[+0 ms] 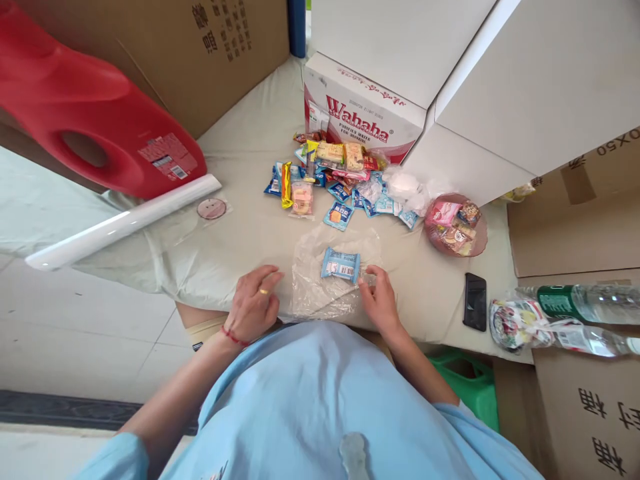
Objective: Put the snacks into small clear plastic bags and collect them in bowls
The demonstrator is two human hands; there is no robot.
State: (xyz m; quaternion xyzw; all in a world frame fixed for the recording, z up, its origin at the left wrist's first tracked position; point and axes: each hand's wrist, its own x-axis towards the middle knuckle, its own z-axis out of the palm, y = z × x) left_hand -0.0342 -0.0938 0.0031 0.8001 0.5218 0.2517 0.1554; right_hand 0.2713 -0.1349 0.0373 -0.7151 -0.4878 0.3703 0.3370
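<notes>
A small light-blue snack packet point(341, 265) lies on a sheet of clear plastic film point(307, 290) in front of me. My left hand point(254, 301) is left of the film, its fingers loosely bent and apart, with nothing in them; a ring and a red wrist cord show. My right hand point(379, 297) is at the packet's right end, thumb and forefinger slightly apart. Its fingertips are close to the packet's edge; whether they touch it I cannot tell. Beyond the film lies a heap of wrapped snacks point(333, 167), with a blue packet point(339, 215) nearest.
A pink bowl point(483, 243) of snacks is at the right, near a black phone point(475, 302) and plastic bottles point(605, 303). A white roll point(125, 223) and a red jug point(115, 120) are at the left. A Wahaha carton point(363, 110) stands behind the heap.
</notes>
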